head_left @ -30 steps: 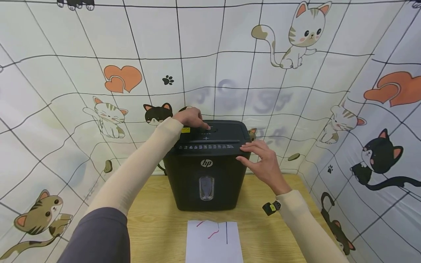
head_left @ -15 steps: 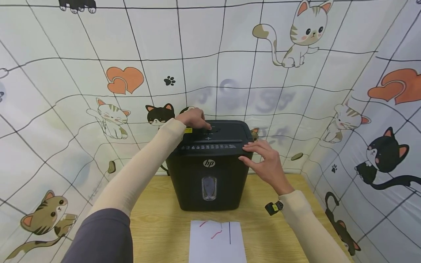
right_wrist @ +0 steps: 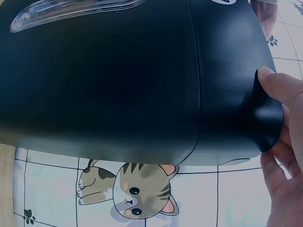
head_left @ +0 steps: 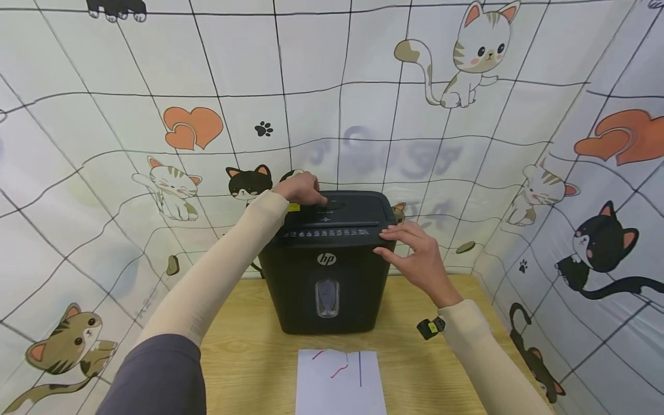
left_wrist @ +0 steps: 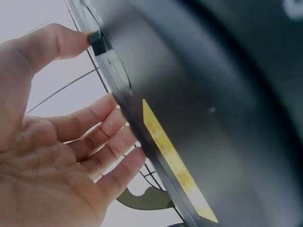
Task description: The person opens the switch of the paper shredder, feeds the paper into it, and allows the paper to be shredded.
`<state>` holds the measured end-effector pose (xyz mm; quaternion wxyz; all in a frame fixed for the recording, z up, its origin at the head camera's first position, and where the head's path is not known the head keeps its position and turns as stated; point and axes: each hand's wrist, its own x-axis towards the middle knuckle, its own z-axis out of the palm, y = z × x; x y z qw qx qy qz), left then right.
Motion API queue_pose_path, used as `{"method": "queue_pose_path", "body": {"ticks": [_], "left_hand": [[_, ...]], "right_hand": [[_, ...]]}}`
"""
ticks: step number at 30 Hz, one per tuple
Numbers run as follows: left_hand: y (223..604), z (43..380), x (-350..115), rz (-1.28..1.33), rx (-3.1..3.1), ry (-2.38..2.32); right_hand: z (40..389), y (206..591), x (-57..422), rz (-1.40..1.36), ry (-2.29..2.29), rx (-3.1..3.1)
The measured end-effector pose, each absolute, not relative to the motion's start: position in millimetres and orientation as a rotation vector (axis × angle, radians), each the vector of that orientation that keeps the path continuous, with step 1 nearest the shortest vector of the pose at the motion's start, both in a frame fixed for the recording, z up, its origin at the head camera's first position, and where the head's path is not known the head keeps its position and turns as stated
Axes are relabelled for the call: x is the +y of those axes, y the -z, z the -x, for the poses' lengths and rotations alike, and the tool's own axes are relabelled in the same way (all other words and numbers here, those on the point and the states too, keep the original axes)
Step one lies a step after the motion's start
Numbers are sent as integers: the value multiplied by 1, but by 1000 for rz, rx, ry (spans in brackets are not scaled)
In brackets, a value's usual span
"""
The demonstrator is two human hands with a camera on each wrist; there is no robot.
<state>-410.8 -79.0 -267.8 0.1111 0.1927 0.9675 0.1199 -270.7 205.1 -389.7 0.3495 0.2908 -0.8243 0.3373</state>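
A black HP paper shredder (head_left: 328,288) stands upright on the wooden table. My left hand (head_left: 301,188) reaches over its top from the left. In the left wrist view, the left thumb (left_wrist: 59,42) presses a small black slide switch (left_wrist: 98,43), while the other fingertips touch the lid's edge near a yellow label (left_wrist: 175,163). At the front right corner, my right hand (head_left: 417,259) grips the lid (right_wrist: 232,85), thumb on the front face and fingers around the side. The feed slot (head_left: 332,225) on top shows no paper.
A white sheet of paper (head_left: 339,383) with red and blue pen lines lies on the table (head_left: 425,369) in front of the shredder. Cloth printed with cats and grid lines (head_left: 358,69) hangs close behind and at both sides. A black cable (head_left: 256,266) shows at the shredder's left.
My left thumb has slid slightly left along the shredder's top. The right hand keeps its hold on the corner, and the shredder and paper stay in place.
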Motion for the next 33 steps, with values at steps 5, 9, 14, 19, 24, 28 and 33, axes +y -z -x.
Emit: {"method": "queue_pose_path", "body": {"ticks": [5,9,14,19,24,28,33], "left_hand": [[268,411,-86,-591,2804,-406],[268,411,-90,-620,2781,-422],[265,411,-92,-629,2773,-428],[265,411,-91,-611,2761,-439],[265,410,-90,-621,2764,-449],[266,408,-93,-632,2754,-472],[264,407,-96,-645,2742,-476]], "right_hand": [[271,390,204,-759,-877,-2123],[269,391,204,-754,-887,-2134],[269,390,203,-743,-905,-2148],[268,391,204,-741,-903,-2144],[268,391,204,-739,-901,-2131],[268,391,203,-729,-904,-2152],[267,390,202,-718,-917,-2162]]}}
